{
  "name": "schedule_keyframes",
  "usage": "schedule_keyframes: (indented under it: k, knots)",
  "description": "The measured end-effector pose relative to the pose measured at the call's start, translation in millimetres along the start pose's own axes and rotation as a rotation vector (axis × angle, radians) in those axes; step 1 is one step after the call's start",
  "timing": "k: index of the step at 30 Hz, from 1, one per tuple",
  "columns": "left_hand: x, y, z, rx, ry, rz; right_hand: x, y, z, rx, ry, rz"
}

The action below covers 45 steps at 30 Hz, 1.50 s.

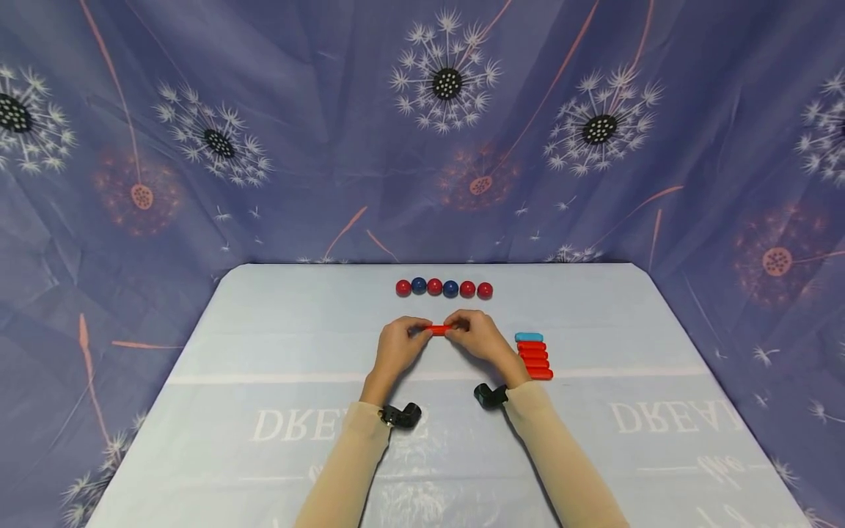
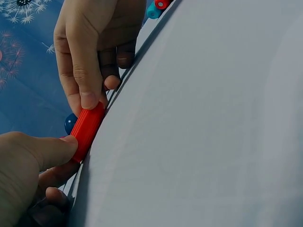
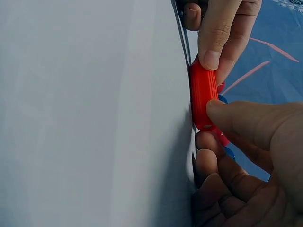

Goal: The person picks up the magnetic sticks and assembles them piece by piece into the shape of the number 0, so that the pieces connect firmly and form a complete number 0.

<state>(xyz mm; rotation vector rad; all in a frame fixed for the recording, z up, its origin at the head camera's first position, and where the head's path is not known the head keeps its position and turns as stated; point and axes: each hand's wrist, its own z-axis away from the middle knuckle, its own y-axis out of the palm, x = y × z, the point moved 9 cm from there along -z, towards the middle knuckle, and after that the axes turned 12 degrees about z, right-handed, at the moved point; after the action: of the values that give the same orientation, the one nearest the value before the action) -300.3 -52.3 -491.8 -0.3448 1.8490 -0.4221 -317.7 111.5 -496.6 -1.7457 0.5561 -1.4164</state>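
A short red ribbed cylinder (image 1: 439, 331) lies crosswise between both hands at the middle of the table. My left hand (image 1: 397, 343) pinches its left end between thumb and fingers, and my right hand (image 1: 483, 337) pinches the right end. In the left wrist view the red cylinder (image 2: 88, 126) shows lengthwise grooves, with a thumb pressed on each end. The right wrist view shows a small hole in the near end of the cylinder (image 3: 203, 101). Right of my right hand, several red cylinders (image 1: 533, 356) lie stacked in a column, with one light blue cylinder (image 1: 529, 337) at the far end.
Beyond the hands, a row of red balls (image 1: 403, 288) and dark blue balls (image 1: 450, 289) runs along the table's far side. The white-covered table (image 1: 277, 315) ends at a purple dandelion-print cloth (image 1: 317, 147). A dark wrist device (image 1: 403, 416) sits on each forearm.
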Motion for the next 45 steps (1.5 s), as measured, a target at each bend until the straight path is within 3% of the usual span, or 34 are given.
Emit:
schedule_keyframes:
  k: [17, 26, 31, 45]
  knots:
    - [3.4, -2.2, 3.8, -0.024, 0.002, 0.015, 0.3, 3.0, -0.6, -0.013, -0.007, -0.008]
    - [1.7, -1.4, 1.1, -0.026, 0.009, 0.015, -1.0, -3.0, -2.1, 0.029, 0.004, -0.019]
    - [0.9, -0.5, 0.8, -0.023, 0.003, 0.019, -2.4, -21.6, -4.5, 0.016, 0.022, -0.026]
    - [6.2, 0.0, 2.1, -0.004, -0.037, 0.056, -30.8, -83.1, -18.2, -0.144, 0.115, -0.024]
